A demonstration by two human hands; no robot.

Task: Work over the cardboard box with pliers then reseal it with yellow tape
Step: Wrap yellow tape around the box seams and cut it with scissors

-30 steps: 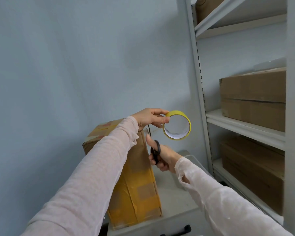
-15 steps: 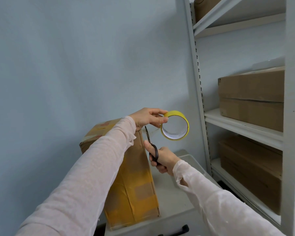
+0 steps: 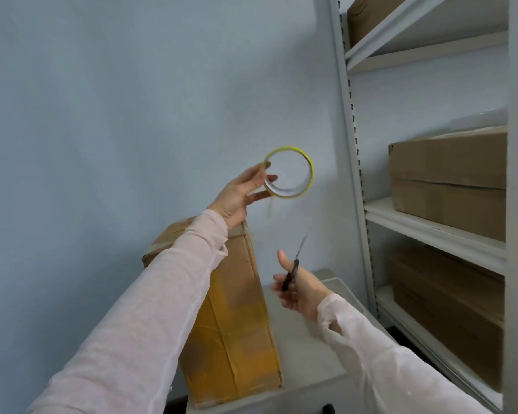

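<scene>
A tall cardboard box (image 3: 237, 318) stands upright on a grey cabinet top (image 3: 308, 360), its faces patched with yellow tape. My left hand (image 3: 243, 192) is raised above the box and pinches the rim of a yellow tape roll (image 3: 289, 171) between thumb and fingers; a short loose tail of tape hangs below the roll. Lower and to the right of the box, my right hand (image 3: 299, 291) grips black-handled scissors (image 3: 293, 267), their blurred blades pointing up and right. No pliers are in view.
A grey metal shelving rack (image 3: 350, 144) stands on the right with brown cartons (image 3: 449, 180) on its shelves. A pale blue wall (image 3: 132, 115) lies behind the box. A clear plastic bin (image 3: 341, 291) sits at the cabinet's back right.
My left hand has lifted the tape roll up and away from the box, with a cut tail now hanging free. My right hand has drawn the scissors down and to the right.
</scene>
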